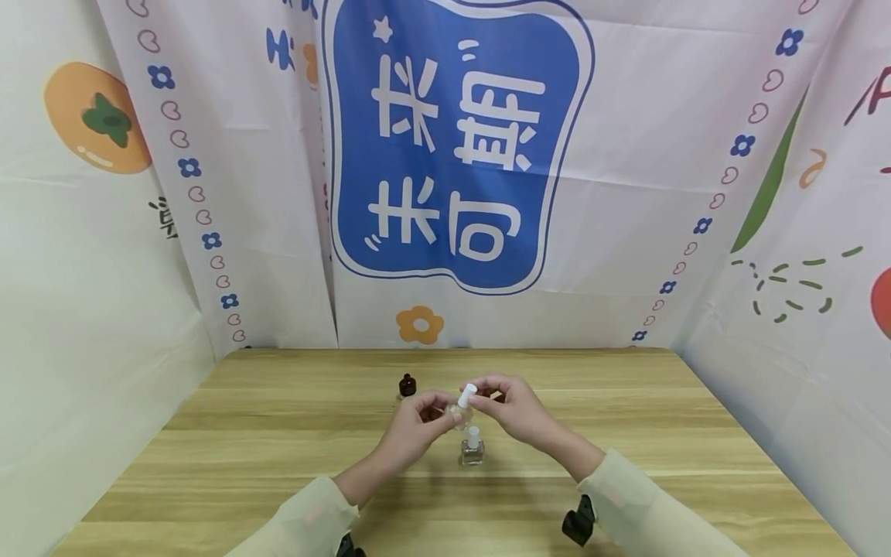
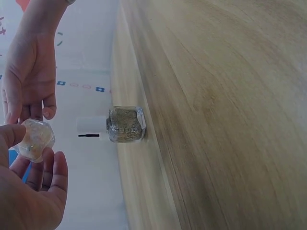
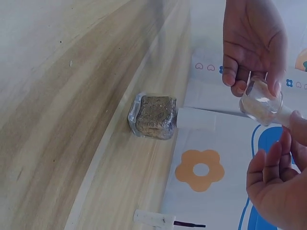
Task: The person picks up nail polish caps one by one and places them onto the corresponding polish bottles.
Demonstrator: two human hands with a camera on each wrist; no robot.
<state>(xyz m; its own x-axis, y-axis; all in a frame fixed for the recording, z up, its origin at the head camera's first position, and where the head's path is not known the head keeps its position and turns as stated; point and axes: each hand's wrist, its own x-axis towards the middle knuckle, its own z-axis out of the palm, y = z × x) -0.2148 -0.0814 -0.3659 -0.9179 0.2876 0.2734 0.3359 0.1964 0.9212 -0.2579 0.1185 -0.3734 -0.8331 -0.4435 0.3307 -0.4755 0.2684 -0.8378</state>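
My left hand (image 1: 415, 428) pinches the glass body of a pale, clear nail polish bottle (image 2: 34, 140) between thumb and fingers. The bottle is held tilted above the wooden table. On its white cap (image 1: 469, 394) are the thumb and fingertips of my right hand (image 1: 513, 408), and the cap overlaps the bottle's neck in the head view. Just below my hands, a second nail polish bottle (image 1: 472, 451) stands upright, filled with glittery grey-brown polish (image 3: 156, 115) and topped by a white cap (image 3: 196, 118).
Behind my left hand stands a small dark red bottle (image 1: 407, 386) without a white cap. A loose white cap (image 3: 153, 219) with a dark brush (image 3: 190, 224) shows low in the right wrist view. Printed cloth (image 1: 612, 255) encloses the wooden table (image 1: 612, 495) at the back and sides.
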